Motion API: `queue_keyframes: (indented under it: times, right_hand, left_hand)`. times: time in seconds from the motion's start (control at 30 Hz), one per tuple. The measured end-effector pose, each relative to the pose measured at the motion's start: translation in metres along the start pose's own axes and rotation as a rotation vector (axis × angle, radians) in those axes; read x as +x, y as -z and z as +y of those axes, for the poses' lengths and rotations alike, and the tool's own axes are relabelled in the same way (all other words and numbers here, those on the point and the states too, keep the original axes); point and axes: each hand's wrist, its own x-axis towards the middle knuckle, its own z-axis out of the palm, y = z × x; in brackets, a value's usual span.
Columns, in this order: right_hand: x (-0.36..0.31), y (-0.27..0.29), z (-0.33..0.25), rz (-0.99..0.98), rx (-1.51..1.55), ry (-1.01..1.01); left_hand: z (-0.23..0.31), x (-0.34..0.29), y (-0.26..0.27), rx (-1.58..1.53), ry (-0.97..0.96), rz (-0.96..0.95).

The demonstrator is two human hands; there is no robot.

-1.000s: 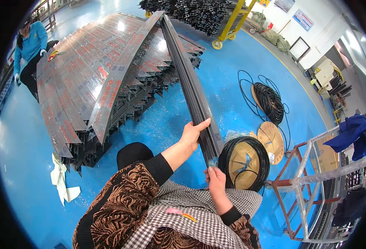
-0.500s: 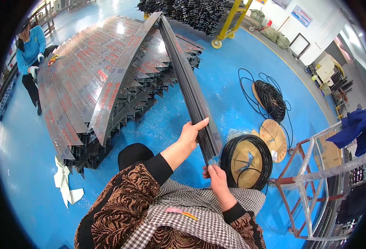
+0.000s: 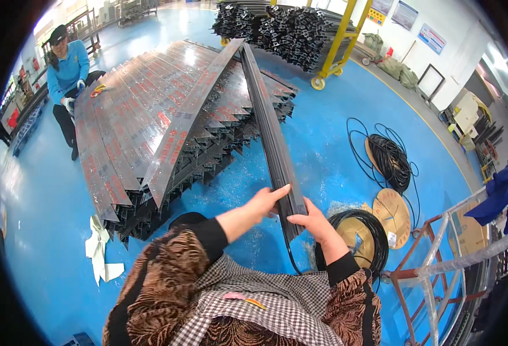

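Left hand (image 3: 261, 205) and right hand (image 3: 318, 226), partly closed, grip the near end of a long dark grooved profile (image 3: 270, 132); it runs toward eleven o'clock, apparently propped on the profile stack (image 3: 128, 109), probably so both ends are supported.

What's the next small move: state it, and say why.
Perhaps slide the right hand to the near end of the bar and pinch the cord there: it seems to hang from that end, neither hand appears on it, and the left hand grips the bar.
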Motion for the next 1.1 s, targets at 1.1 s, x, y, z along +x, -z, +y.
queue_keyframes:
  times: [1.1]
  right_hand:
    - [-0.007, -0.009, 0.006, 0.024, 0.123, -0.028]
  left_hand:
    - [0.094, 0.051, 0.235, 1.313, 0.132, 0.795]
